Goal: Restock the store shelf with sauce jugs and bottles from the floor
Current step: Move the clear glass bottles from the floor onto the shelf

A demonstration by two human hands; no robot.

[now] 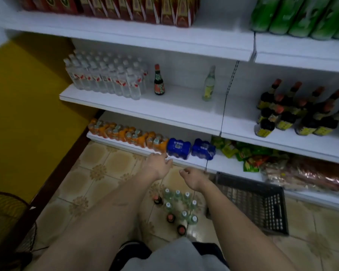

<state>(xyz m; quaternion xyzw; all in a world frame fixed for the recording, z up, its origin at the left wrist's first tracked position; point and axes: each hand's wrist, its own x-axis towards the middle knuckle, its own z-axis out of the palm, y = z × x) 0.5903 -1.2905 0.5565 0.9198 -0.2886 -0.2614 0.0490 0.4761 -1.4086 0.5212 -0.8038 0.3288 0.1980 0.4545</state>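
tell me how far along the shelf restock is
Done: one dark sauce bottle and one clear bottle stand on the middle shelf. In hand: nothing; left hand and right hand are empty. Left: the floor bottles.

Tiled floor (110, 184), clustered bottles (176, 208), black basket (262, 208) beside them

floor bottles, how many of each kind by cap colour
pale-capped clear bottles: 7
red-capped dark bottles: 3
total: 10 visible
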